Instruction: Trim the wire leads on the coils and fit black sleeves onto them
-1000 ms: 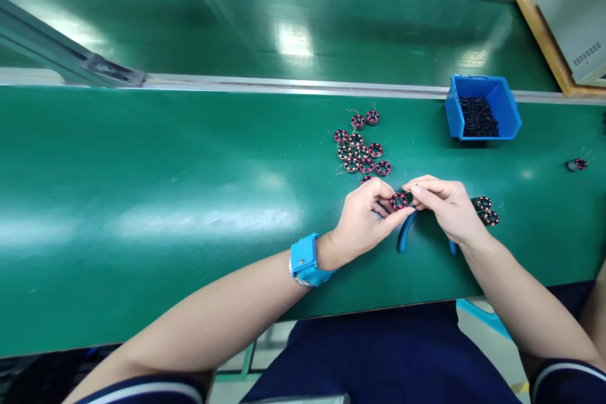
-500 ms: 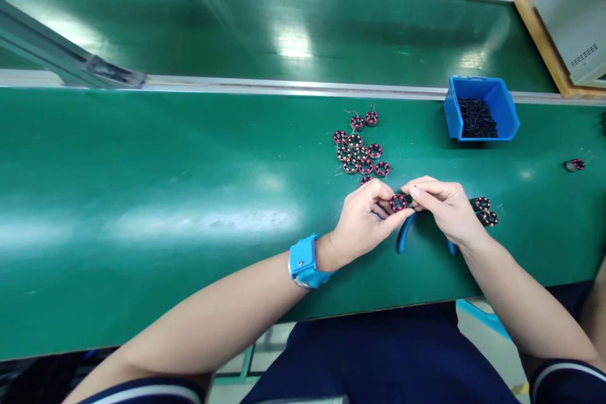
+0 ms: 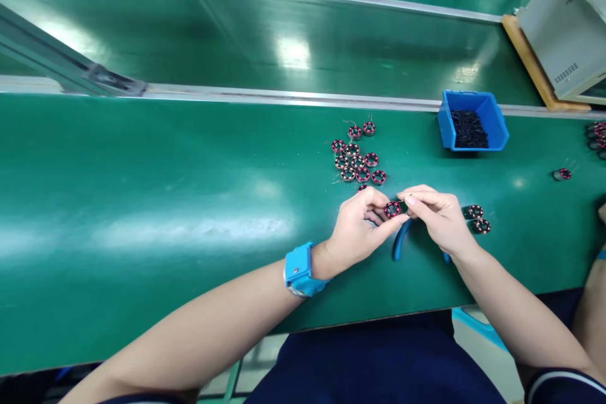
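Note:
Between the thumb and fingers of my left hand [image 3: 360, 225] is a small red-and-black wound ring [image 3: 392, 209]. My right hand [image 3: 438, 214] is pinched at the ring's right side, where a thin wire shows; its fingertips are closed on this wire. A blue-handled tool [image 3: 400, 241] lies on the table, partly hidden under my right hand. Several similar rings [image 3: 357, 161] form a group beyond my left hand. Two more rings [image 3: 481, 226] lie just right of my right hand.
A blue bin [image 3: 498, 123] with small black pieces stands at the table's back right. One lone ring [image 3: 562, 174] and a cluster of rings [image 3: 597, 136] are farther right. A grey machine [image 3: 563, 31] sits behind. Part of another person's arm [image 3: 587, 303] shows at the right edge.
The camera view has shifted slightly, showing more at the top and right. My hands keep the same hold on the ring and wire.

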`<state>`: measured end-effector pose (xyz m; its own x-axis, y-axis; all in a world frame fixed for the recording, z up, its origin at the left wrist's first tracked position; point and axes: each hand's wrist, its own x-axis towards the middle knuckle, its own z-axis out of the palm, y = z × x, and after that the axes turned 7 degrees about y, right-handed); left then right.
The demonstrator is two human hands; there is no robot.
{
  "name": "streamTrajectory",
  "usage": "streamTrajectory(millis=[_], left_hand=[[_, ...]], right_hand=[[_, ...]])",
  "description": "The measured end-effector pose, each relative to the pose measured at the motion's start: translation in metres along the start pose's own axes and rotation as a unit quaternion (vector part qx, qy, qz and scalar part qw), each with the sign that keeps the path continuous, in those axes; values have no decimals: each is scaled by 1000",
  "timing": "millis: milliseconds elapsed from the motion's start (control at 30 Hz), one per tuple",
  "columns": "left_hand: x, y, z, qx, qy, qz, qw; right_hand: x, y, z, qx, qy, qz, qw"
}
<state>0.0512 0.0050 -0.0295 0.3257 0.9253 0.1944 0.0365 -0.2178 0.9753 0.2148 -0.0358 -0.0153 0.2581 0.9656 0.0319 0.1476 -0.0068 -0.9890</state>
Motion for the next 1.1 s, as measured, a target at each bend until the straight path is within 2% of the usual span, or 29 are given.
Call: streamTrajectory(millis=[400,567,633,700,833,1000,1100], left_hand=[[-1,2,1,-51,-2,-45,998],[-2,2,1,-72,-8,-43,996],[-2,3,1,-73,-9,-44,996],[-1,5,0,-69,-8,-35,997],[-1,9,-4,-65,-16,0,998],[-4,10,-3,-154,-70,-35,985],[-5,7,-2,-191,-80,-63,976]], right_hand=[[-3,3,3,42,9,-22,999],[-1,1,2,43,36,-32,998],[-1,-1,-3,3,49,-62,997],[0,-4,-8,-82,51,-123,988],[-2,-5,-14,-258,-4,-225,940],[-6,-1,-8,-379,-45,-246,891],[-8,-2,-6,-393,-44,-252,883]])
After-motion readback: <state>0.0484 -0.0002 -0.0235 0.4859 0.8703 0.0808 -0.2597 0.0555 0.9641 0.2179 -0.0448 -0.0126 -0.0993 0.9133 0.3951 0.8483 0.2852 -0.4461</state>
